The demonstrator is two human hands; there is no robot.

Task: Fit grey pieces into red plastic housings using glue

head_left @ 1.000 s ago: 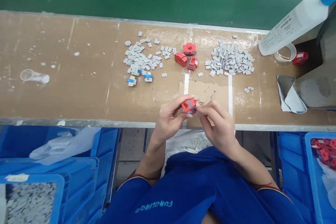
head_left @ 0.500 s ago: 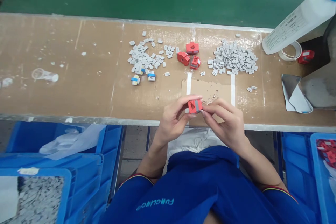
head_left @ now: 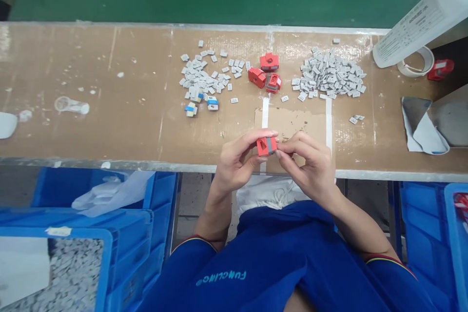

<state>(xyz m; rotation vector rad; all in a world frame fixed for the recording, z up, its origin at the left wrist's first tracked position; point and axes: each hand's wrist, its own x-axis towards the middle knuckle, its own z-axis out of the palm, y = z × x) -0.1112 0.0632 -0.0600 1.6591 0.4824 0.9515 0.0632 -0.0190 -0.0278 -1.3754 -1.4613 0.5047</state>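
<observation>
Housings [head_left: 269, 62] between left tiles [head_left: 200, 80] and right tiles [head_left: 329, 72]

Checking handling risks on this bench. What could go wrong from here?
The red plastic block, pinched between the left hand and right hand, could slip and fall off the bench edge. The loose grey tabs sit in two open piles, so a sweep might scatter or mix them.

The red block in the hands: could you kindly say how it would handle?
The red block looks stiff, likely hard plastic, with crisp corners. It seems light: the left hand and right hand pinch it with fingertips. Its flat faces should resist rolling.
</observation>
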